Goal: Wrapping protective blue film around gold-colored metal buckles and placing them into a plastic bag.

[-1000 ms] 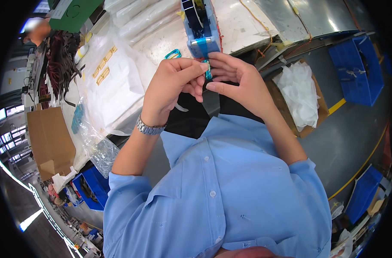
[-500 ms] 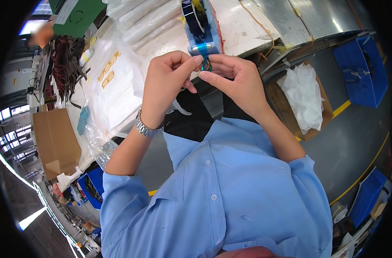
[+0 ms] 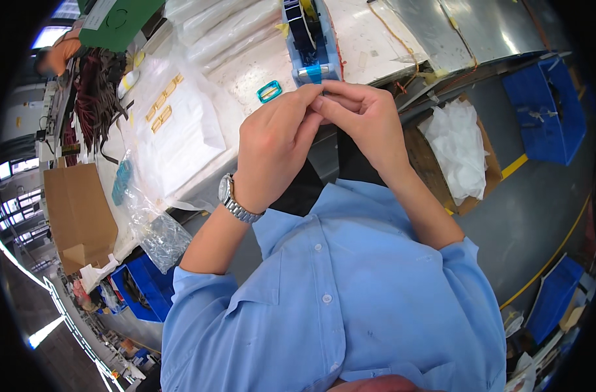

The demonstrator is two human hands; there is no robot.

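At the front end of a light-blue tape dispenser, my two hands meet with their fingertips pressed together. My left hand, a metal watch on its wrist, is closed with bent fingers. My right hand is also closed, thumb against the fingers. What they pinch is hidden between the fingers. Blue tape runs over the dispenser's front roller down toward the fingertips. Just left of the dispenser, a gold rectangular buckle with a teal border lies on the white tabletop.
Several gold buckles rest on white sheeting at left. Clear plastic bags hang over the table edge near an open cardboard box. Right of me stand a box of white wrapping and a blue bin.
My left hand has shifted right and slightly down, closing in on the right hand. The teal-bordered buckle shows on the table where that hand was. The teal piece between my fingers is out of sight.
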